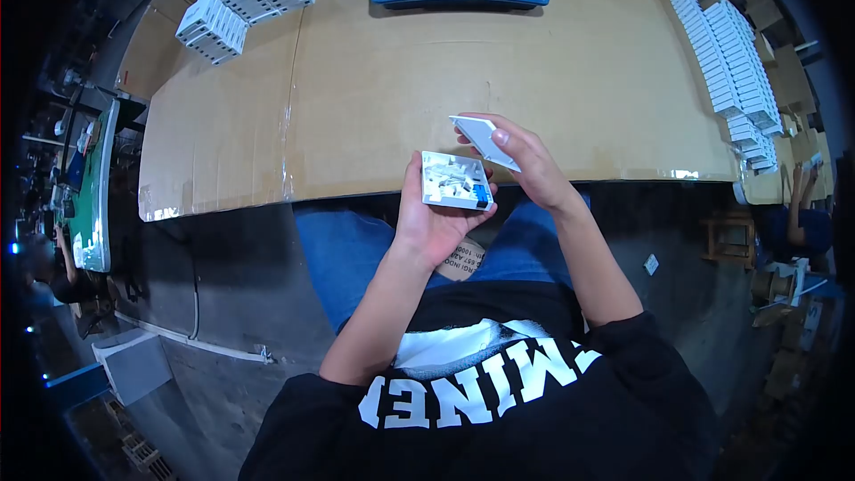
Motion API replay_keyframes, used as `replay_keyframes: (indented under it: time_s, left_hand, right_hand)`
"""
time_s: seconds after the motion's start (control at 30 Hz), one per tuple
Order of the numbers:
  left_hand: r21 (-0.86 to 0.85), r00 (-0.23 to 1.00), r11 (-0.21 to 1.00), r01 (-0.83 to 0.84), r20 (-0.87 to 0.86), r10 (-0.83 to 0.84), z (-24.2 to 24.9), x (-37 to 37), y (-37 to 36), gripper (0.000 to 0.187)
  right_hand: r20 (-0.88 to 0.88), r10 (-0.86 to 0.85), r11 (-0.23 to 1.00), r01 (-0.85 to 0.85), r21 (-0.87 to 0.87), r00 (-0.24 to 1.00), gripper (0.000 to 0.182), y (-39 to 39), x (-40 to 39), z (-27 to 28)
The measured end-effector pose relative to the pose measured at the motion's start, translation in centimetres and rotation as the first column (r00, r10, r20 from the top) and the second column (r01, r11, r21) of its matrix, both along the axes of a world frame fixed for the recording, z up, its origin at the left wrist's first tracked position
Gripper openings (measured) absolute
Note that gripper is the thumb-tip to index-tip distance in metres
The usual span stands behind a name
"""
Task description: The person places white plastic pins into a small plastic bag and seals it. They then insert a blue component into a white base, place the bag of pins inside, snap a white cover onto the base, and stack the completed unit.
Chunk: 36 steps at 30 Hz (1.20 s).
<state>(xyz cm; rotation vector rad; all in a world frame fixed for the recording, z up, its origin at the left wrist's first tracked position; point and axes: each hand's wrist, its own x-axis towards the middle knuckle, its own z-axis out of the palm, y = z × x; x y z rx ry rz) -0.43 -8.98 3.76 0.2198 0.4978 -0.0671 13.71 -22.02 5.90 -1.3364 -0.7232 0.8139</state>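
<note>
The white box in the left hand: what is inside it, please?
Inside the white box are small white parts, with a blue part at its near right corner. What lies beneath these parts is covered, so I cannot tell.

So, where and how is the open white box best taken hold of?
By two opposite outer side walls, coming from below, as the left hand cradles the open white box. The walls look straight and flat, and the open top leaves the small parts exposed, so fingers from above would probably disturb them.
</note>
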Motion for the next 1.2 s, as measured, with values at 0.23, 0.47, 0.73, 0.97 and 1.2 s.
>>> replay_keyframes:
  time_s: [0.23, 0.47, 0.73, 0.97, 1.2]
  left_hand:
    - [0.015, 1.000, 1.000, -0.001, 0.002, 0.001, 0.0, -0.1, -0.3, 0.071]
    - [0.063, 1.000, 0.998, 0.000, -0.026, 0.002, 0.1, -0.1, -0.5, 0.067]
    - [0.071, 1.000, 0.997, -0.025, -0.015, 0.026, 1.1, 0.3, -0.6, 0.064]
    - [0.054, 0.999, 0.998, -0.018, -0.047, 0.020, 1.0, 0.3, -0.4, 0.061]
    - [0.024, 0.999, 0.999, -0.037, -0.036, 0.038, 0.2, 0.4, -0.1, 0.060]
  right_hand:
    - [0.025, 0.096, 0.977, -0.090, -0.193, 0.995, 0.051, 0.1, -0.4, -0.7]
    - [0.155, 0.129, 0.988, -0.112, -0.110, 0.980, 0.040, 0.5, -0.8, -1.4]
    - [0.192, 0.234, 0.962, -0.199, -0.184, 0.953, 0.042, 0.5, -0.7, -0.6]
    - [0.090, 0.269, 0.951, -0.250, -0.183, 0.959, 0.042, 0.9, -0.4, -0.3]
    - [0.169, 0.246, 0.945, -0.197, -0.263, 0.954, 0.037, 1.6, -0.5, -0.4]
